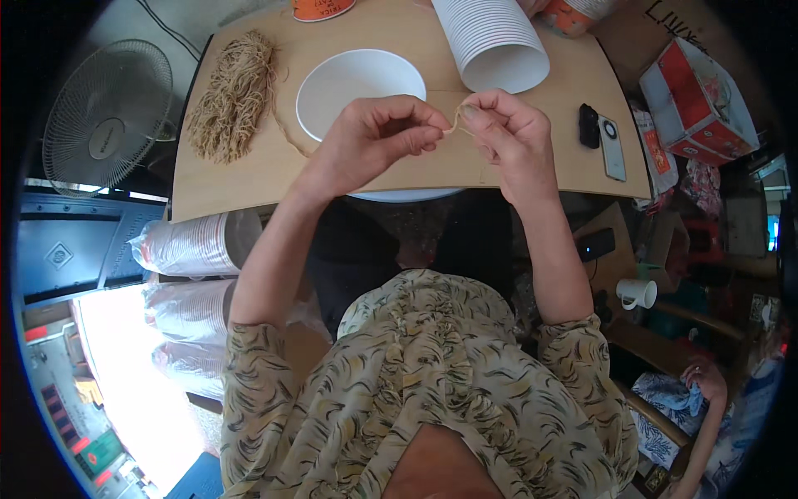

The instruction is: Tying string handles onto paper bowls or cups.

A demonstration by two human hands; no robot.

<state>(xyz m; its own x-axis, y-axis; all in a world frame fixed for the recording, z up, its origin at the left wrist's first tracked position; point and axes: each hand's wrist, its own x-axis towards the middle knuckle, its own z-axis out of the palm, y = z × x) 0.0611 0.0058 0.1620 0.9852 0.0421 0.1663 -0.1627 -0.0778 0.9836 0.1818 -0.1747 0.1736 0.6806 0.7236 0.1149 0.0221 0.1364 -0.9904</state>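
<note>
Above the near part of the table, both hands are raised close together, pinching a thin tan cord [454, 123] between them. My left hand [370, 137] has thumb and forefinger closed on one end of it. Opposite, my right hand [517, 141] grips the other part between thumb and bent fingers. How the cord is looped or knotted is too small to tell. A bundle of tan cords [233, 100] lies at the table's left, one loose strand trailing toward my left wrist. Just behind my left hand is a white tub [357, 81], its lower right side partly hidden.
On the wooden table [224, 187] lie a stack of white tubs [482, 37], a phone [613, 150] and a black case [589, 126]. An orange tub [322, 8] stands behind. Bagged tub stacks [187, 245] and a fan [108, 121] are left; another person's hand [706, 378] is lower right.
</note>
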